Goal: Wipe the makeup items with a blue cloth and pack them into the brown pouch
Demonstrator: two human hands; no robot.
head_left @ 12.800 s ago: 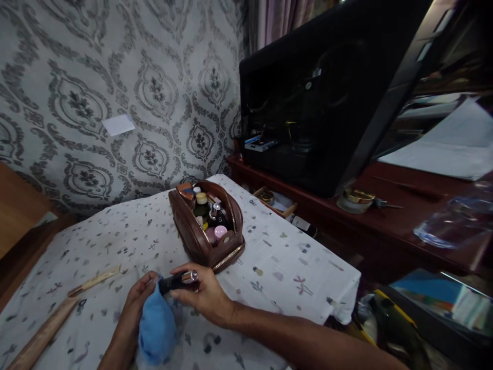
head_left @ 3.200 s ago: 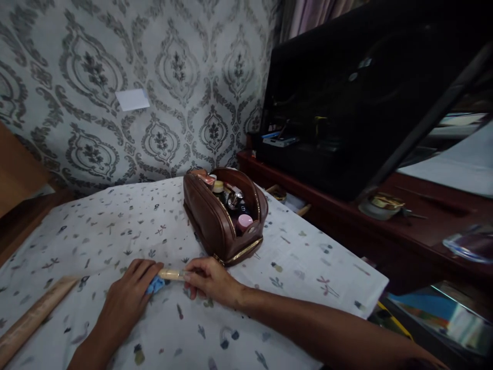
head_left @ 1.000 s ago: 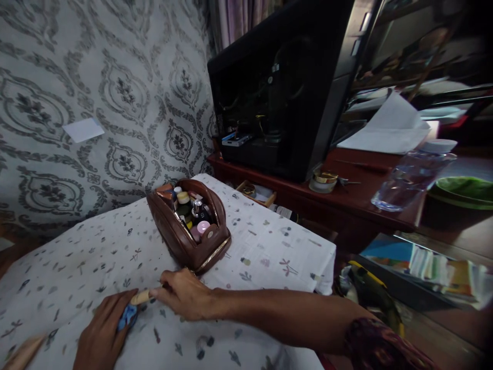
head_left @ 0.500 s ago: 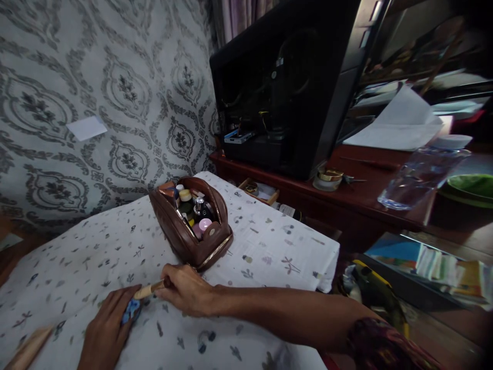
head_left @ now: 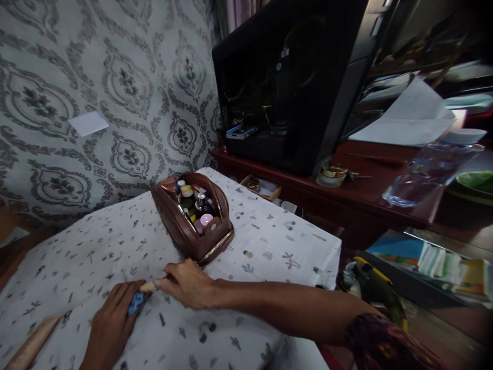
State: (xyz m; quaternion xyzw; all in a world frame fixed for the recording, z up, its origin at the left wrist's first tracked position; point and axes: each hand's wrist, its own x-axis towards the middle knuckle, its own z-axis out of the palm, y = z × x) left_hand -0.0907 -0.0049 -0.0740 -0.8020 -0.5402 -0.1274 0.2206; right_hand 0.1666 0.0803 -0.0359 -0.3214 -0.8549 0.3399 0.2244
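Low in the head view, my left hand [head_left: 113,316] is closed, with a blue bunched cloth [head_left: 136,303] between its thumb and fingers. A slim cream-coloured stick [head_left: 148,286] reaches from the left fingertips across to my right hand [head_left: 190,285]. The right fingers pinch its other end and hide part of it, so its exact kind does not show. Just beyond the right hand stands an unzipped brown toiletry bag [head_left: 183,236], filled with several small bottles and jars, among them a pink-capped one [head_left: 206,219].
Both hands are over a white patterned sheet [head_left: 246,303]. A tan elongated shape [head_left: 34,341] lies at lower left. To the right, a reddish-brown desk [head_left: 365,180] bears a black computer case [head_left: 277,103], a glass jar [head_left: 331,177] and a clear bottle [head_left: 427,169].
The right hand has closed further over the stick, whose brown end is now hidden. Both hands appear slightly higher, and the camera view has shifted a little.
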